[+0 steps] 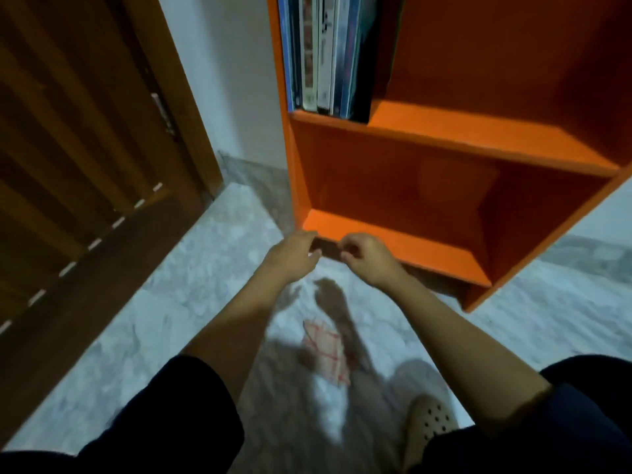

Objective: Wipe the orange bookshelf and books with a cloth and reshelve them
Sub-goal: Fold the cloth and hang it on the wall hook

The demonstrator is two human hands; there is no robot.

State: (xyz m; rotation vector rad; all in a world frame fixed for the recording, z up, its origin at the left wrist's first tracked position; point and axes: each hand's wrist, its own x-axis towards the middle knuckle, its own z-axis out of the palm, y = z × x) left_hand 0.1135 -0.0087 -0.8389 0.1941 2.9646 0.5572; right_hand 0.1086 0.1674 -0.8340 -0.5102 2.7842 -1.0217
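Orange wooden bookshelf stands at one o'clock on the pale marble floor, its left side near the white wall, with a brown wooden door at ten o'clock. At least five upright books crowd the upper board's left end, with open board to their right. At the bottom board's front edge, the left hand and right hand each pinch one end of a small dark flat object, blurred. One red-checked white cloth lies on the floor at six o'clock from them.

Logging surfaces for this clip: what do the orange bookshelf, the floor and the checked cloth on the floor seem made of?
Orange bookshelf: likely painted board or wood, flat matte orange, square edges. Floor: stone or marble-look tile, grey-white mottling. Checked cloth: soft woven fabric, crumpled, red grid; blurred.
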